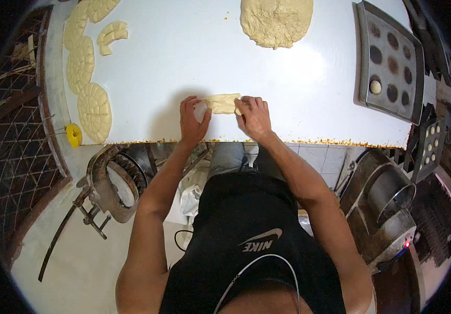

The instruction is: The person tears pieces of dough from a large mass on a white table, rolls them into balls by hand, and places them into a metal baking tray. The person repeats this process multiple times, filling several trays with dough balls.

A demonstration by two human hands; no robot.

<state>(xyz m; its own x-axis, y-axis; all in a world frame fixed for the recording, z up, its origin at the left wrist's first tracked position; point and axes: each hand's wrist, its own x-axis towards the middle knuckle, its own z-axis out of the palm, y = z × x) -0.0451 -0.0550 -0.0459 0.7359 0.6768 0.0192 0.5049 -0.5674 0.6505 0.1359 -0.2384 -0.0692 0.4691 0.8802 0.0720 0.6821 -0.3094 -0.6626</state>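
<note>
A small stretched piece of pale dough (223, 103) lies near the front edge of the white table (152, 63). My left hand (195, 118) grips its left end, the fingers curled and the thumb toward the dough. At the right end my right hand (255, 116) pinches it between thumb and fingers. The strip looks folded and uneven between them. Farther back sits a large rough mass of dough (276, 23). Along the left side lie several flat dough rounds (94, 112) scored into pieces, with a curved row of cut pieces (112, 36) beside them.
A dark-spotted baking tray (393, 65) at the right bears one dough ball (375, 87). Beyond it, a lower tray (423, 160) holds several balls. A yellow ring (73, 135) hangs at the left corner. Machines stand below the table at left (100, 183) and right (388, 204).
</note>
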